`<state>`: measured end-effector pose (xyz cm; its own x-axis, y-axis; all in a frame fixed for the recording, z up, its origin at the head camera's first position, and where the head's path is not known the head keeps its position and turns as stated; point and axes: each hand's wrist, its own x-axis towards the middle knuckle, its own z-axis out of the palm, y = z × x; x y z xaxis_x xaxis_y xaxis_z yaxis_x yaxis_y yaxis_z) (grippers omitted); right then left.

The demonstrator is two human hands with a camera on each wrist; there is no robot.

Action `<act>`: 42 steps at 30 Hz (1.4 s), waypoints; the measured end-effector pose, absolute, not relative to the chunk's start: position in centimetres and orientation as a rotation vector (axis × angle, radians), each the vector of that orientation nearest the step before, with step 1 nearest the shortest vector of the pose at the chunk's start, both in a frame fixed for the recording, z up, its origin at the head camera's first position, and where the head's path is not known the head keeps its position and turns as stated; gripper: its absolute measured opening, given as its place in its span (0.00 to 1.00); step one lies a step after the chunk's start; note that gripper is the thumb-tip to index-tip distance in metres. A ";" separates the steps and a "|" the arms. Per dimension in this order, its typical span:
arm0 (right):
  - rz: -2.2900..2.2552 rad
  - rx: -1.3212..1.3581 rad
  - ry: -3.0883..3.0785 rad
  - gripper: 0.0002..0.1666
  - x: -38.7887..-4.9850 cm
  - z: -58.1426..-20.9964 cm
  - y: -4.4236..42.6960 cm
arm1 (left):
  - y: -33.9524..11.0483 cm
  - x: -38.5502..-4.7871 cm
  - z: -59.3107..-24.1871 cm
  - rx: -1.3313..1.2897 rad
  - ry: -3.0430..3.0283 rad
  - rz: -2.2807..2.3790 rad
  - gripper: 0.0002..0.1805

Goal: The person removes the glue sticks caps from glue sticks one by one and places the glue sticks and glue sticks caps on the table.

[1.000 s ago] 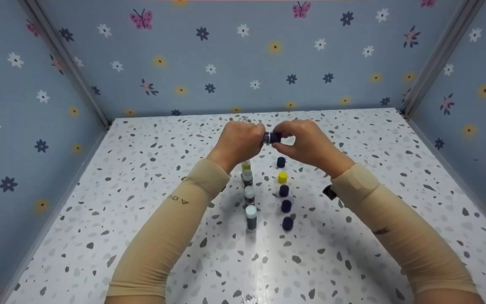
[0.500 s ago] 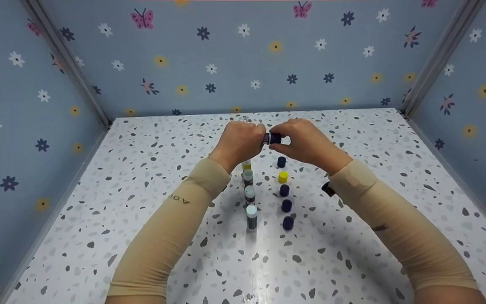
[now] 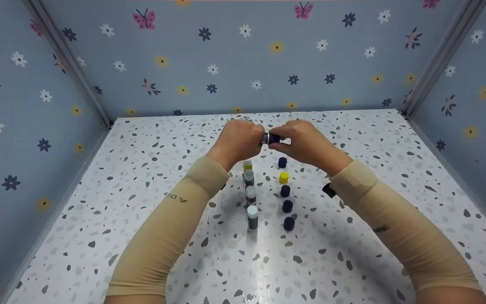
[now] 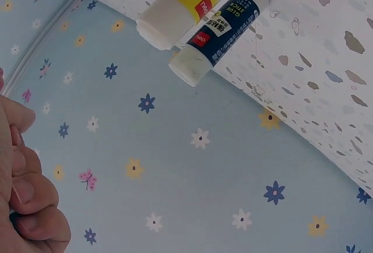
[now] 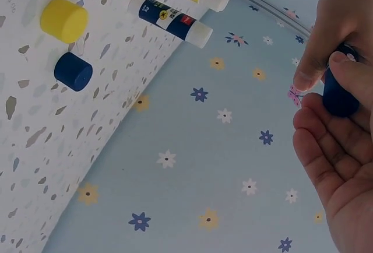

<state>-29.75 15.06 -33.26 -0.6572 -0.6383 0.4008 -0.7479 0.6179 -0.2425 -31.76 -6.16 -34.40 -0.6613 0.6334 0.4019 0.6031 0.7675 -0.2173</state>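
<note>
In the head view my left hand (image 3: 241, 139) grips a glue stick (image 3: 265, 138), its fist hiding most of the barrel. The stick lies level, its dark blue cap (image 3: 274, 138) pointing right. My right hand (image 3: 304, 141) pinches that cap between thumb and fingers. A narrow white ring shows beside the cap. The right wrist view gives the cap (image 5: 340, 92) under my right thumb, with the other right fingers loosely bent below it. Only my left hand's curled fingers (image 4: 35, 200) appear in the left wrist view.
Below the hands stands a row of uncapped glue sticks (image 3: 252, 218), among them a yellow one (image 4: 183, 5) and a navy one (image 4: 224, 28). To their right runs a row of dark blue caps (image 3: 287, 206) with one yellow cap (image 3: 284, 177). Flowered walls (image 3: 234, 55) enclose the speckled table (image 3: 163, 253).
My right fingers have moved slightly left along the cap, closer to the left fist. The left hand keeps its grip, and the rows on the table stay as they were.
</note>
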 end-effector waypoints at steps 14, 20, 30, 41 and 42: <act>0.548 1.160 -2.563 0.12 -29.9 -32.8 14.8 | -6.6 -32.2 -33.8 -0.952 -2.567 0.080 0.07; 0.498 1.066 -2.600 0.11 -30.6 -32.7 16.7 | -9.1 -32.8 -33.4 -0.884 -2.665 -0.041 0.06; 0.526 0.981 -2.678 0.13 -31.3 -33.3 18.1 | -11.3 -33.3 -33.8 -0.782 -2.709 -0.086 0.09; 0.568 0.935 -2.678 0.19 -31.8 -34.3 17.6 | -11.7 -33.9 -35.1 -0.617 -2.814 -0.448 0.17; 0.576 0.939 -2.673 0.20 -31.9 -34.3 17.6 | -11.7 -33.9 -35.2 -0.600 -2.822 -0.512 0.19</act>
